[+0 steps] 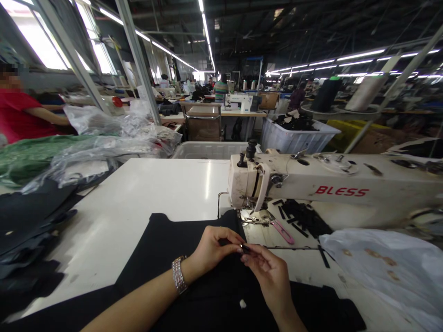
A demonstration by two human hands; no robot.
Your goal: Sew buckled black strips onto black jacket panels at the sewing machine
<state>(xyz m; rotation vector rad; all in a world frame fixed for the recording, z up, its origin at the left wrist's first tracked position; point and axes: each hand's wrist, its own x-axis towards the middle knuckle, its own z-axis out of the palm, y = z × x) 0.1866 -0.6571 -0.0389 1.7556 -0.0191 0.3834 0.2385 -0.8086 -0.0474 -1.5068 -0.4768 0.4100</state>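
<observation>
Both hands meet over the black fabric (180, 249), just in front of the sewing machine (294, 184). My left hand (214, 249), below a metal bracelet (179, 275) on the wrist, pinches one side of a small dark piece (245, 248). From the right, my right hand (268, 269) pinches the same piece between thumb and fingers. The piece has a shiny spot; its exact shape is too small to tell. A small white bit (242, 304) lies on the fabric below the hands. Beside the needle area rest pink-handled snips (284, 232).
Black strips (304, 216) lie behind the snips. A plastic bag (387, 272) with small tan pieces is at the right. Dark fabric (27, 230) and plastic-wrapped bundles (104, 152) line the left. A person in red (20, 113) is far left. White bins (294, 136) stand behind the machine.
</observation>
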